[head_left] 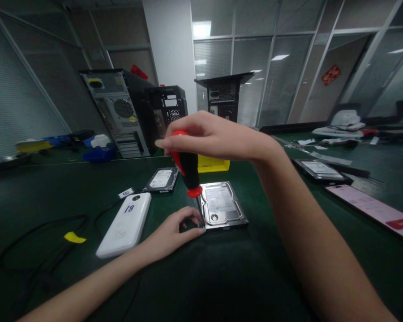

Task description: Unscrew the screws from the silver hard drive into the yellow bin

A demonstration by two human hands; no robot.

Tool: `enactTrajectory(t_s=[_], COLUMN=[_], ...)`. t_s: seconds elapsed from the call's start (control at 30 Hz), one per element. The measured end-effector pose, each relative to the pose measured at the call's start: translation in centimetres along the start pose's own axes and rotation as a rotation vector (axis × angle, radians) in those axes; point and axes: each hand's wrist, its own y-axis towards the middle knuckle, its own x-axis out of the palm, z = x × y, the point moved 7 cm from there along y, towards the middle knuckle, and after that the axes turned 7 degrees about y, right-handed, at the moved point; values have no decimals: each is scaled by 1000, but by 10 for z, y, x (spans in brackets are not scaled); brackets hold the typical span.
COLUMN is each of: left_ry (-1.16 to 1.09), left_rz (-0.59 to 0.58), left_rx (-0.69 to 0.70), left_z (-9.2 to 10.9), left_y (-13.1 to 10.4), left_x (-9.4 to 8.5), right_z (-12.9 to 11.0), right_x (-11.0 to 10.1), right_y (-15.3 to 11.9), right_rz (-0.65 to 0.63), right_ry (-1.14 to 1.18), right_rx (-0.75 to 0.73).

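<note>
A silver hard drive [221, 203] lies flat on the dark green table [242, 277]. My right hand [201, 136] is wrapped round the top of a red and black screwdriver [190, 172]. The screwdriver leans slightly, its shaft pointing down to the drive's near left corner. Beside that corner is my left hand [179, 228], fingers curled, with thumb and fingertips at the drive's edge near the screwdriver's tip. Whether these fingers pinch a small part is hidden. The exact contact of the tip cannot be made out.
Left of the hands lie a white power bank [126, 226], black cables and a second hard drive [161, 180]. Behind stand computer cases [121, 112] and a yellow tray [215, 164]. At right are another drive [320, 171] and a phone [372, 210].
</note>
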Motion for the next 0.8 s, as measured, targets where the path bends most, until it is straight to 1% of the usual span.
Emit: enactTrajectory(t_s=[0.1, 0.2, 0.53, 0.67, 0.8], left_ry=[-2, -1, -10, -4, 2], left_rz=[4, 9, 17, 8, 4], left_rx=[-5, 0, 5, 1, 3], left_z=[-1, 0, 2, 1, 1], left_y=[0, 0, -2, -2, -1], left_x=[0, 0, 0, 0, 0], right_z=[-3, -2, 0, 7, 10], right_x=[2, 2, 0, -3, -2], right_y=[1, 2, 1, 0, -1], right_rz=[-25, -19, 22, 89, 85], right_ry=[8, 11, -50, -70, -77], right_rx=[-51, -61, -17, 62, 89])
